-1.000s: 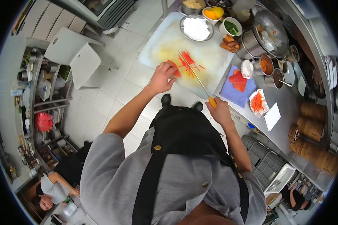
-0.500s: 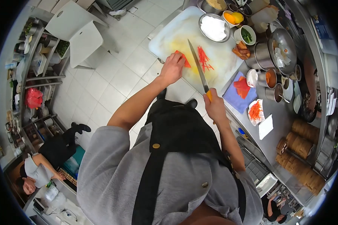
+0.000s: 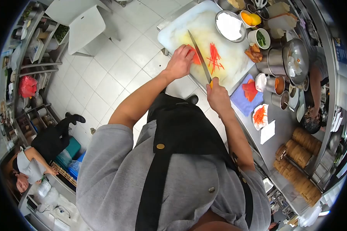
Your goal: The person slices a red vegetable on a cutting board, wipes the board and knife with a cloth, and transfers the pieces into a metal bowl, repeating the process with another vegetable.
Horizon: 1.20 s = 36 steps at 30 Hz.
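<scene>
On the white cutting board (image 3: 173, 32), my left hand (image 3: 180, 62) presses its bent fingers on an orange-red vegetable slice (image 3: 196, 58). My right hand (image 3: 219, 98) is closed round the yellow handle of a long kitchen knife (image 3: 199, 54). Its blade points away from me and runs along the slice's right edge, close to my left fingertips. Just right of the blade lies a loose pile of thin orange-red strips (image 3: 214, 57).
Behind the board's right side stand a metal bowl with white contents (image 3: 229, 26) and a bowl of greens (image 3: 260, 38). More red slices (image 3: 250, 91) lie on a blue cloth (image 3: 241, 101). Bamboo steamers (image 3: 297, 177) stand on the counter. Another person (image 3: 32, 163) is at the left.
The camera view has shifted slightly. The knife blade has come left against the slice's edge, closing the small gap seen before. My left hand stays on the slice.
</scene>
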{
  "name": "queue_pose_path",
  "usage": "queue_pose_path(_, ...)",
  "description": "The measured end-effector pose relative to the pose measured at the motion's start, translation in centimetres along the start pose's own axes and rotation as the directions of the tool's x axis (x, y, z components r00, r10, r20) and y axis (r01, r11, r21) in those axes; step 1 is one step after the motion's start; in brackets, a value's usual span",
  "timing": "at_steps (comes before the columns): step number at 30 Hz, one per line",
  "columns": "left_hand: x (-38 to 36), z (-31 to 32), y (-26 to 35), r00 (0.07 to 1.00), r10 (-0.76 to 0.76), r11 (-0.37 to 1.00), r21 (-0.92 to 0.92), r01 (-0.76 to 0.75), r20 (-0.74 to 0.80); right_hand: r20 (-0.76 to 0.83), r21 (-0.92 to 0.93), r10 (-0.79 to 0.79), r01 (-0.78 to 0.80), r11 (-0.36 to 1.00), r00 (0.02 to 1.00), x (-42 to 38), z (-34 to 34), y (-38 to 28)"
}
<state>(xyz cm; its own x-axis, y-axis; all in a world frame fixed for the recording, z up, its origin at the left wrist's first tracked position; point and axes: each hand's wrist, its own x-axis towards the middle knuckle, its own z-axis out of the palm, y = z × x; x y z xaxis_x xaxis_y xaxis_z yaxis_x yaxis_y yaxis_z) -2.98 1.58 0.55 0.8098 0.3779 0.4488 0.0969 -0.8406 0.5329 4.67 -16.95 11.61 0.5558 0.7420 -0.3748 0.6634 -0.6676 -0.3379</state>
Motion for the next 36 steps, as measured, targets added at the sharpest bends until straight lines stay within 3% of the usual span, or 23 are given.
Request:
queue_pose_path(8, -0.1, -0.1, -0.3, 0.999, -0.016, 0.996, -0.086, 0.013, -0.035, 0.066, -0.042, -0.015, 0.018, 0.999, 0.998, -0.8, 1.1, 0.6)
queue_pose_path(11, -0.1, 0.1, -0.2, 0.999, -0.033, 0.993, -0.112, 0.029, -0.031, 0.058, -0.04, -0.033, 0.035, 0.999, 0.998, -0.9, 1.8, 0.9)
queue_pose_path(13, -0.1, 0.1, -0.3, 0.998, -0.046, 0.988, -0.146, 0.039, -0.044, 0.045, 0.006, 0.045, -0.045, 0.999, 0.998, 0.0, 3.4, 1.0)
queue_pose_path(17, -0.4, 0.3, 0.1, 0.998, -0.038, 0.986, -0.163, 0.029, -0.05, -0.036, 0.018, -0.041, 0.042, 0.999, 0.998, 3.1, 3.9, 1.7)
queue_pose_path(21, -0.1, 0.2, -0.4, 0.997, -0.044, 0.99, -0.134, 0.035, -0.065, 0.025, -0.045, -0.113, 0.114, 0.992, 0.993, 2.3, -0.4, 0.2)
queue_pose_path(25, -0.1, 0.2, -0.1, 0.996, -0.052, 0.992, -0.117, 0.043, -0.072, 0.117, -0.071, -0.018, 0.026, 0.997, 0.993, -0.9, -0.6, 0.0)
queue_pose_path(31, -0.1, 0.3, -0.1, 0.997, -0.05, 0.994, -0.102, 0.044, -0.055, -0.008, -0.079, -0.019, 0.018, 0.997, 1.0, -0.4, 4.8, 1.5)
queue_pose_path(32, -0.1, 0.4, -0.1, 0.997, -0.049, 0.994, -0.104, 0.043, -0.056, -0.071, -0.07, -0.092, 0.087, 0.994, 0.993, 0.3, 6.1, 2.0)
queue_pose_path(36, -0.2, 0.4, 0.0, 0.999, -0.043, 0.995, -0.092, 0.04, -0.029, -0.032, -0.105, -0.111, 0.107, 0.989, 0.993, 3.3, 2.9, 0.2)
